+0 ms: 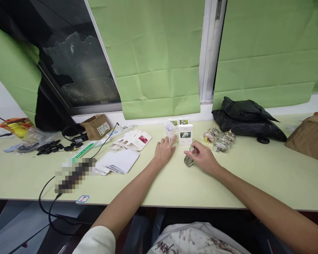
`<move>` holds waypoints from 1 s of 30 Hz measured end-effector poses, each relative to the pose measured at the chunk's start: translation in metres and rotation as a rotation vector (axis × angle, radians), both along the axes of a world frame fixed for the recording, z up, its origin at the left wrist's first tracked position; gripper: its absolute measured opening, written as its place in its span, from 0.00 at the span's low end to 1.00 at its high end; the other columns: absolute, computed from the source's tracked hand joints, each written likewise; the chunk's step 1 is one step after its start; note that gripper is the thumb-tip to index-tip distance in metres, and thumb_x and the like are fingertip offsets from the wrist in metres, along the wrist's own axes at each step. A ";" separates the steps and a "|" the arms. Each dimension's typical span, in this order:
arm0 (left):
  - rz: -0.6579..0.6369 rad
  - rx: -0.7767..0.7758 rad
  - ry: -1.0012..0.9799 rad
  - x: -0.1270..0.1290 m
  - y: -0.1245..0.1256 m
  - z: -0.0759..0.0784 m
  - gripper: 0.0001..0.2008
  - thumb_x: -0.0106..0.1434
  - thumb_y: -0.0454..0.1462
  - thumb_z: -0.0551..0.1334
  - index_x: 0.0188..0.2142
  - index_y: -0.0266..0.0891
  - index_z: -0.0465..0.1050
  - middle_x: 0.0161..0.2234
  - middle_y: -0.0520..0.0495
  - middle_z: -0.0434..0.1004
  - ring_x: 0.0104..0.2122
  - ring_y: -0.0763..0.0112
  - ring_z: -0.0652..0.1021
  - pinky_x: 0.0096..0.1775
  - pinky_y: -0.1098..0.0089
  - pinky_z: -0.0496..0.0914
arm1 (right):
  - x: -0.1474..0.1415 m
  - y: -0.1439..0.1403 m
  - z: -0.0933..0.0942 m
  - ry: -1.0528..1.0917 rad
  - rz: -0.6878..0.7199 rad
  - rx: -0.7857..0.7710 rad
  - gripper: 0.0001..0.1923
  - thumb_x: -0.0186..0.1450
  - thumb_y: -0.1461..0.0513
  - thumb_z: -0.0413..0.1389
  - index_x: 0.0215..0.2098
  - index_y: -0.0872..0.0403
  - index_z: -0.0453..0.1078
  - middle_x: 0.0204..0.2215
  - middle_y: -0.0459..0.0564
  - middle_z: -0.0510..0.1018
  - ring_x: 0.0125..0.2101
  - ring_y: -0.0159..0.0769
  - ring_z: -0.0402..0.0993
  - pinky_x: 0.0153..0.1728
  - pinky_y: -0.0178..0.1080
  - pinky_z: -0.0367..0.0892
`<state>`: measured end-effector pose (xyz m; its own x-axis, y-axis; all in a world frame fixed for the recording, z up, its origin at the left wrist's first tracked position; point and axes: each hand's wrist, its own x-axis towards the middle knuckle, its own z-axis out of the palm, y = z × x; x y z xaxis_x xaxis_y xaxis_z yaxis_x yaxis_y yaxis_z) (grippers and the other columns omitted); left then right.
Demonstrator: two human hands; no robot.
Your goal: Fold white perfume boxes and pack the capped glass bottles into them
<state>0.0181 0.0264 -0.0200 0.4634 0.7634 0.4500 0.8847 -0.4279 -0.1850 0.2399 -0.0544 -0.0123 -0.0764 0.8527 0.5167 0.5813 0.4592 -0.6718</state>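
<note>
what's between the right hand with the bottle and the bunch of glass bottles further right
Nothing: in the head view, only bare green table lies between the right hand, which grips a small glass bottle, and the cluster of glass bottles.

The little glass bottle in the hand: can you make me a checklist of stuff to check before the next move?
1. Right hand has the small glass bottle: ok, fingers wrap its top while it sits on the table.
2. Left hand reaches the open white box: ok, fingertips touch its base.
3. Box mouth open: cannot tell, only a raised flap shows.
4. Bottle cap on: cannot tell, fingers hide it.
5. Space around the bottle: ok, the closed flower box and spare bottles stand apart from it.
</note>
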 end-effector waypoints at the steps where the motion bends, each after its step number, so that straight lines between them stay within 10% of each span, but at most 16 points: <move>1: 0.003 0.002 -0.008 0.001 0.000 0.000 0.31 0.74 0.43 0.57 0.74 0.49 0.52 0.53 0.37 0.71 0.51 0.50 0.72 0.47 0.56 0.70 | 0.000 0.000 0.000 0.001 0.000 -0.002 0.17 0.69 0.47 0.60 0.34 0.49 0.62 0.26 0.40 0.65 0.28 0.34 0.61 0.32 0.38 0.57; 22: 0.106 0.021 -0.212 0.000 -0.001 0.005 0.23 0.73 0.38 0.58 0.66 0.50 0.64 0.52 0.37 0.64 0.49 0.50 0.70 0.48 0.55 0.71 | 0.000 0.001 0.000 -0.012 -0.008 0.019 0.17 0.70 0.47 0.59 0.34 0.49 0.62 0.26 0.40 0.65 0.27 0.34 0.62 0.31 0.37 0.58; 30: 0.114 -0.017 -0.322 -0.008 0.008 -0.002 0.29 0.71 0.37 0.60 0.69 0.52 0.60 0.67 0.35 0.55 0.56 0.46 0.70 0.52 0.51 0.72 | 0.002 0.002 -0.002 -0.005 -0.014 0.005 0.17 0.69 0.47 0.59 0.34 0.49 0.62 0.26 0.40 0.65 0.27 0.34 0.61 0.31 0.37 0.57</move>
<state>0.0103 0.0348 -0.0216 0.2109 0.8108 0.5460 0.9388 -0.3237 0.1181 0.2417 -0.0528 -0.0138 -0.0676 0.8510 0.5208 0.5909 0.4547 -0.6664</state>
